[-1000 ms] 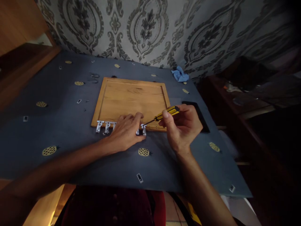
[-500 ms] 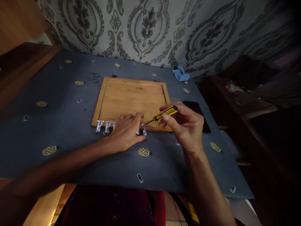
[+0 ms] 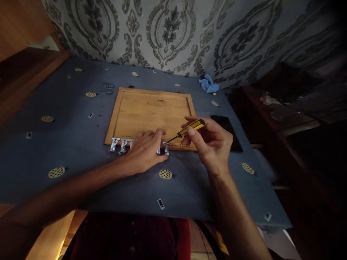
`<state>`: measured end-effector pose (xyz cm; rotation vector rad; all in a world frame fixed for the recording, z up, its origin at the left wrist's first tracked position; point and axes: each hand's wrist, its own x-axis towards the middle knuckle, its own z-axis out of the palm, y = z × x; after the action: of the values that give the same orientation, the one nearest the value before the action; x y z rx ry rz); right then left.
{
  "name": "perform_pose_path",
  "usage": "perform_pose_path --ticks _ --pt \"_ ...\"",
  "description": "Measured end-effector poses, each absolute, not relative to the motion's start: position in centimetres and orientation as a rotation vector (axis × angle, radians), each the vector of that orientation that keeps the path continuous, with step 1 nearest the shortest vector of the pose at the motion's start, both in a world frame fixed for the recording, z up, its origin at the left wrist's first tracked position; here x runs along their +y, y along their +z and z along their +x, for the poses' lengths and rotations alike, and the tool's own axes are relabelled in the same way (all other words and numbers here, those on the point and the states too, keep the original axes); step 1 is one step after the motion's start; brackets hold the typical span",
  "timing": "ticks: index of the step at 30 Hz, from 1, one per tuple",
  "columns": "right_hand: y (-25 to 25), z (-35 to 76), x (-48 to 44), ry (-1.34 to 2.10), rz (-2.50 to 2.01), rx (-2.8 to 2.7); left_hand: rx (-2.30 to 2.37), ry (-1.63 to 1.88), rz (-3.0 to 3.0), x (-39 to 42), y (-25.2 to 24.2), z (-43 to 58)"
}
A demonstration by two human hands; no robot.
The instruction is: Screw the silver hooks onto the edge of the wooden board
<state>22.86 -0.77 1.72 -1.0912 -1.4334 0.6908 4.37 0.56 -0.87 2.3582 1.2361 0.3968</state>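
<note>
A wooden panel with a raised frame (image 3: 154,104) lies flat on the table. Along its near edge runs a metal hook rail (image 3: 124,144) with several silver hooks. My left hand (image 3: 146,150) covers the rail's middle and grips it against the panel, thumb by the right-end hooks. Between the thumb and fingers of my right hand (image 3: 214,144) is a yellow and black screwdriver (image 3: 191,128). It slants down to the left, its tip at the rail's right end. Any screw under the tip is too small to make out.
The table wears a blue pineapple-print cloth (image 3: 81,151). Small screws (image 3: 100,115) lie left of the panel, below a pair of clear glasses (image 3: 108,86). A black phone-like slab (image 3: 229,131) is behind my right hand; a blue rag (image 3: 208,85) sits near the wall.
My right hand has rotated slightly with the screwdriver and shifted a little left. The tip stays at the rail's right end, and my left hand keeps its place.
</note>
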Motion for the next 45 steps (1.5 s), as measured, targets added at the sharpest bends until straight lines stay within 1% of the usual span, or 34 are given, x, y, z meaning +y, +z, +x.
perform_pose_path --ticks 4,8,11,16,23,30,39,45 --pt "1.2 22.7 -0.8 0.629 -1.068 -1.437 1.23 0.395 2.368 0.6 -0.8 4.4" --pt "-0.2 22.4 -1.0 0.403 -1.082 -1.467 1.252 0.378 2.359 0.6 -0.6 4.4" --pt "-0.6 22.1 -1.3 0.296 -1.039 -1.494 1.248 0.391 2.348 0.6 -0.5 4.4" --pt "0.3 21.6 -1.5 0.215 -0.98 -1.282 1.245 0.392 2.349 0.6 -0.7 4.4" --pt "-0.3 22.1 -1.3 0.327 -1.014 -1.361 1.247 0.398 2.363 0.6 -0.9 4.4" --pt "-0.5 22.1 -1.2 0.337 -1.045 -1.386 1.267 0.37 2.367 0.6 -0.7 4.5" --pt "-0.4 22.1 -1.2 0.387 -1.063 -1.416 1.245 0.415 2.382 0.6 -1.1 4.4" --pt "1.1 23.2 -1.0 0.597 -1.097 -1.551 1.237 0.417 2.379 0.6 -1.1 4.3"
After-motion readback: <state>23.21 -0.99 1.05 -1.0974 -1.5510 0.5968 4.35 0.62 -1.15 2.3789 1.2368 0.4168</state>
